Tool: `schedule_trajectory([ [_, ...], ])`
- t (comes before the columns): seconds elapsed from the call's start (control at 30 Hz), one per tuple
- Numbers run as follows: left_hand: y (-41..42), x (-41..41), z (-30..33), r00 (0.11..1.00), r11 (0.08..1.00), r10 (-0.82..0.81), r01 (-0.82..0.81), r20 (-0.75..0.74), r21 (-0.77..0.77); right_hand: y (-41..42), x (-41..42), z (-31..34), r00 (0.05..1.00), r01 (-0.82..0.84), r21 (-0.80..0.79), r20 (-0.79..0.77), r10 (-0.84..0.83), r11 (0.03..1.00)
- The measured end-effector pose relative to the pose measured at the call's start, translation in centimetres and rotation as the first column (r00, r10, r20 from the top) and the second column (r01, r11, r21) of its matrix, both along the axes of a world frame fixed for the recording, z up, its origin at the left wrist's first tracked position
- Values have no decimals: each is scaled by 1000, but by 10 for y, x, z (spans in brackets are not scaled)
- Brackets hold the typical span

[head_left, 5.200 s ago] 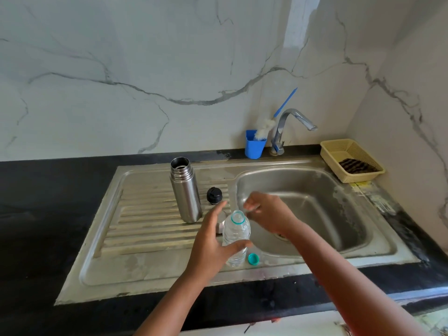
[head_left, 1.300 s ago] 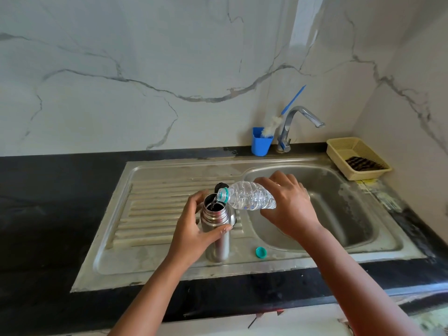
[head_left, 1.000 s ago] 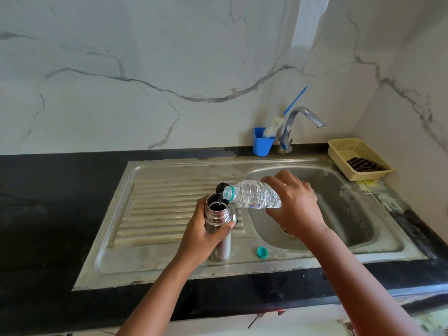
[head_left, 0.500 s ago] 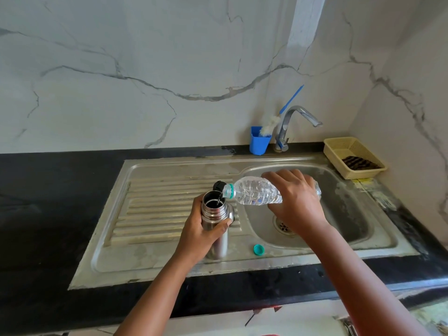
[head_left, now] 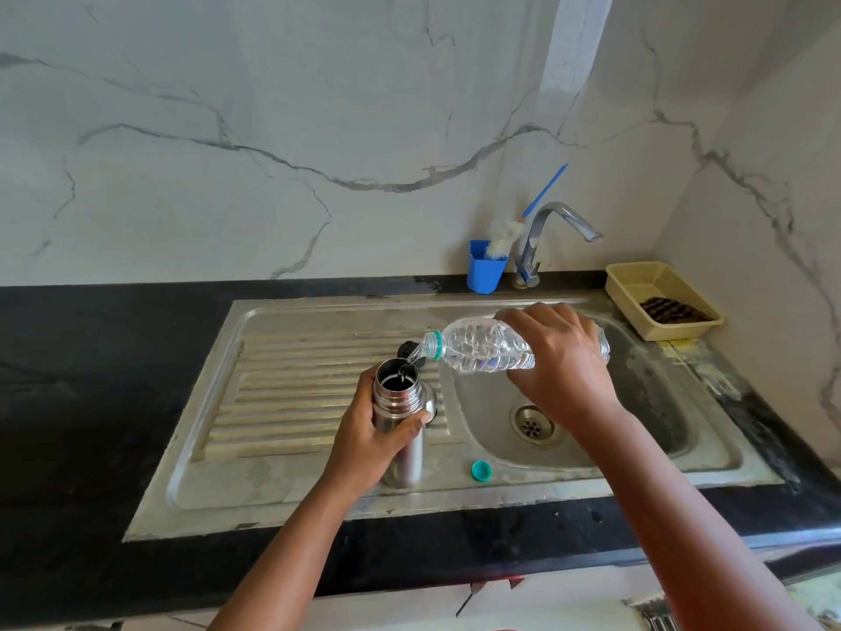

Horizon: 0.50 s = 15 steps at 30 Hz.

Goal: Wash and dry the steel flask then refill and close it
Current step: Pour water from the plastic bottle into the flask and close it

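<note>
While the left hand [head_left: 364, 441] grips the upright cylindrical steel flask [head_left: 400, 425] near the draining board's front edge, the right hand [head_left: 557, 357] grasps a tilted clear plastic bottle [head_left: 478, 346]: refilling. Next, level the bottle, then fit the black stopper [head_left: 406, 347].

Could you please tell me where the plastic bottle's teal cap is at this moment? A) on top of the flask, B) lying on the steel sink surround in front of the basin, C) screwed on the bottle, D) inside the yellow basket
B: the teal cap lies loose on the steel sink surround, right of the flask, while the bottle pours uncapped.
</note>
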<state>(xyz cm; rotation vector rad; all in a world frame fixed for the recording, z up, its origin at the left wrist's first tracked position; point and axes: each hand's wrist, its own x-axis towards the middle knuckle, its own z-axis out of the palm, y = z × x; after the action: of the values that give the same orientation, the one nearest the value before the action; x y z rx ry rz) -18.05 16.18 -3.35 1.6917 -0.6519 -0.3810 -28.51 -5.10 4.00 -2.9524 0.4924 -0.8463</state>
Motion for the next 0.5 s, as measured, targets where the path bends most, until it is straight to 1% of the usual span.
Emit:
schedule_trajectory([
  [0.33, -1, 1, -3, 1000, 1000, 12, -12, 5, -10, -5, 1, 1, 1000, -22, -37, 10, 22, 999],
  [0.5, -2, 1, -3, 1000, 1000, 15, -15, -3, -13, -6, 1, 4, 1000, -11, -86, 7, 12, 996],
])
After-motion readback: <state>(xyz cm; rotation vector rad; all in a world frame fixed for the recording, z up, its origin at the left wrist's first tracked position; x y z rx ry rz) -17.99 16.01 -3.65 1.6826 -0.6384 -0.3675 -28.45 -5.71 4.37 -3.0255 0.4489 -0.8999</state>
